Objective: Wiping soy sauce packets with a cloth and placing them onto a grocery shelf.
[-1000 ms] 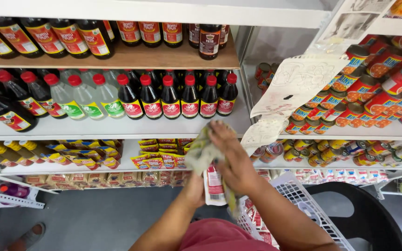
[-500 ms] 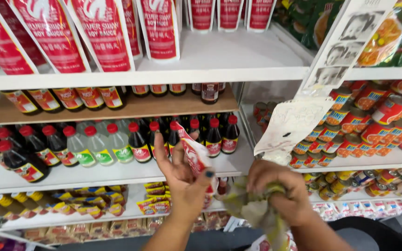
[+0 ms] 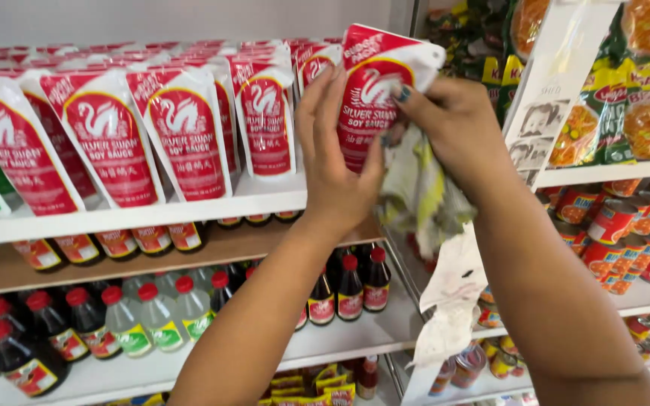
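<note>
Two hands are engaged on one red-and-white sauce pouch (image 3: 374, 94), held up level with the top shelf (image 3: 189, 214).

One pouch is gripped from the left by the left hand (image 3: 336, 169), fingers closed against its face and edge; it is held clear of the shelf, just right of the standing row. One crumpled yellow-grey cloth (image 3: 423, 192) is clamped in the right hand (image 3: 453, 135) and pressed to the pouch's right side. The step in hand is judged to be wiping the pouch; the next move would call for a free slot at the row's right end. Four like pouches (image 3: 182, 131) are counted in the front row, more ranked behind. Below, bottles (image 3: 122, 319) with red caps are shelved, count uncertain. Farther right, cans (image 3: 618, 225) and green packets (image 3: 641, 98) are stocked.
</note>
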